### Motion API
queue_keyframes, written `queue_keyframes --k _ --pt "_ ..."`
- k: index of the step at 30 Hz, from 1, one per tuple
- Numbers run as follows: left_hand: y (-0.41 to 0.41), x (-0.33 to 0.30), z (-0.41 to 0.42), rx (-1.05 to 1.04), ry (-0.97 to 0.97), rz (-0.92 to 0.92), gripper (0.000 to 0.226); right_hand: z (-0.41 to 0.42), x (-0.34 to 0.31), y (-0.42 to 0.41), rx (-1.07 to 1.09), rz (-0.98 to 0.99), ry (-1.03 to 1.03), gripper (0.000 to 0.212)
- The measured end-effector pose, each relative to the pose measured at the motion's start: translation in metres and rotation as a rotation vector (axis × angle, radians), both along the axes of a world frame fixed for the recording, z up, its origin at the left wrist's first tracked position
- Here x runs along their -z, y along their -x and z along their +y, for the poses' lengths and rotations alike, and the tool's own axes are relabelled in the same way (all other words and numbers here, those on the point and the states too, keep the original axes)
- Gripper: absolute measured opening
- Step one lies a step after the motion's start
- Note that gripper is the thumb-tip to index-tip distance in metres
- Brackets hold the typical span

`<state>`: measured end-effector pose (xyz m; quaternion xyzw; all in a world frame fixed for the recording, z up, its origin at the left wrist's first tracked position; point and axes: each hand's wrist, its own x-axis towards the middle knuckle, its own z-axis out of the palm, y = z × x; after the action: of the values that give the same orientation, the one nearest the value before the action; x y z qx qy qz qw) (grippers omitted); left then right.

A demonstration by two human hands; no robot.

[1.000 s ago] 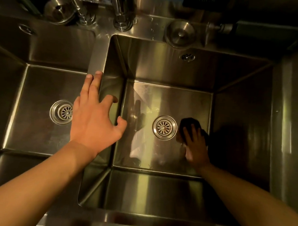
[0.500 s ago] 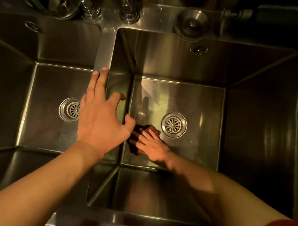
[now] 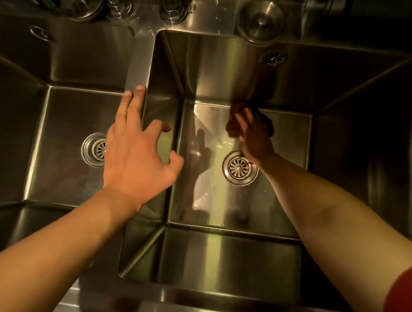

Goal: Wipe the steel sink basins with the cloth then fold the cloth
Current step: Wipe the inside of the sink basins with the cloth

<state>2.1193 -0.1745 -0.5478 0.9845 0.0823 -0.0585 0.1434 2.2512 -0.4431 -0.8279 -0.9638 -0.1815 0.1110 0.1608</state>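
The left hand (image 3: 139,158) rests on the narrow steel divider (image 3: 138,67) between the two basins, fingers straight and spread, holding nothing; two fingertips lie along the divider top, the thumb hangs over the right basin. The right hand (image 3: 255,140) reaches down into the right stainless steel basin (image 3: 282,144), fingers extended flat and pressing the dark crumpled cloth (image 3: 266,126) against the floor near the rear wall, beyond the round slotted drain strainer (image 3: 240,168). The left stainless steel basin (image 3: 61,132) has its own drain, partly hidden by the left hand. No legible writing. The cloth is deeply shadowed; its colour and edges are hard to make out.
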Motion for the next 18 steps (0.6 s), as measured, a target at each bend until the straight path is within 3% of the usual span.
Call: queue_keyframes --k 4,10,13,15,18 --pt "0.0 0.001 0.001 0.01 -0.005 -0.01 0.043 -0.067 -0.009 0.034 0.292 0.034 0.094 0.081" --pt "0.0 0.002 0.002 0.009 0.007 -0.026 0.044 -0.072 -0.033 0.104 0.34 0.166 0.153 0.084" --pt "0.0 0.003 0.002 0.016 0.005 -0.027 0.044 -0.034 -0.057 0.126 0.36 0.373 -0.152 0.071" --pt "0.0 0.002 0.002 0.014 0.0 -0.022 0.045 0.002 -0.079 0.129 0.419 0.615 -0.376 0.066" --pt "0.0 0.001 0.001 0.008 0.0 -0.017 0.045 0.048 -0.105 0.117 0.512 0.945 -0.682 0.04"
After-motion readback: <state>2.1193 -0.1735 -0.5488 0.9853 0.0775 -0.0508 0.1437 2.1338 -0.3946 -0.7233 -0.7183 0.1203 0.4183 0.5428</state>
